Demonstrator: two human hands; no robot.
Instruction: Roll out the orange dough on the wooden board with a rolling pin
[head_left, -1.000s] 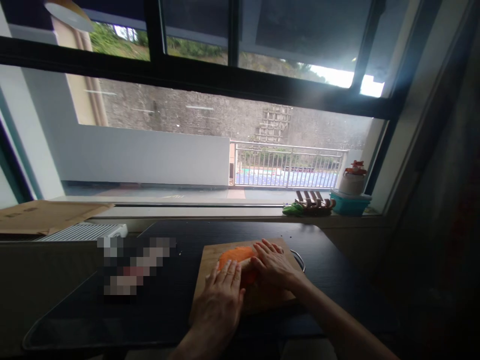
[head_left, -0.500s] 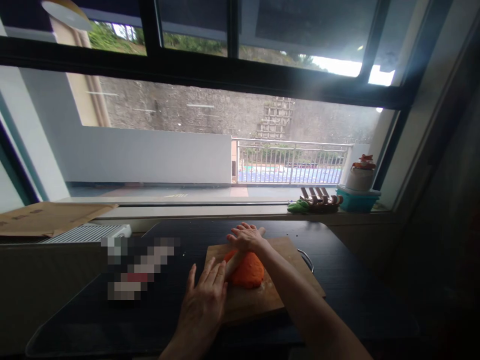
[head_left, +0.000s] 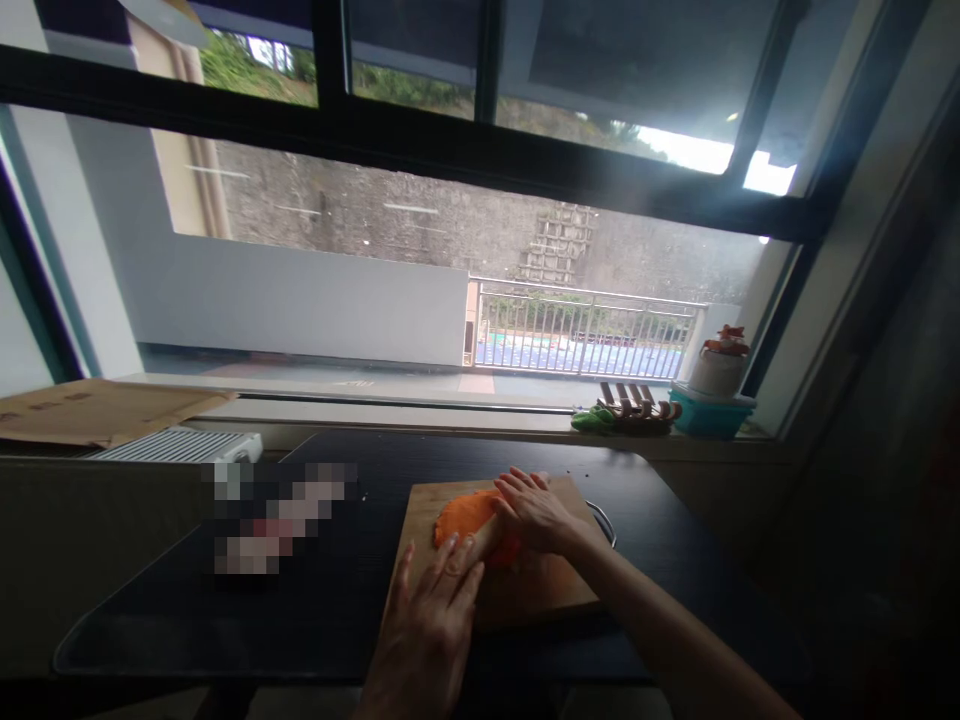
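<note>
Dark table (head_left: 315,635) first, broad and flat under it all. On it sits the wooden board (head_left: 536,598), lying flat, and I'd guess it's solid enough to stay put under a steady push. Now my hands: the left hand (head_left: 431,610) is nearest me, open, fingers stretched forward and a little apart; the right hand (head_left: 536,512) is across to the right and farther out, open too, palm down. Neither is curled into a grip.

Between them, the orange dough (head_left: 459,518) lies on the board, spread into a flattish, uneven patch, partly hidden by my hands. It looks soft and easily dented, perhaps tacky, so pinching or tugging would probably stretch it; better to press evenly, or slide flat fingers under its edge to lift. Across it slants the pale rolling pin (head_left: 487,540), left fingers over the near end, right palm by the far one. It looks light and stiff, likely to roll readily, so the ends are the places to hold. Smallest, the metal handle (head_left: 602,522) at the board's right edge.
</note>
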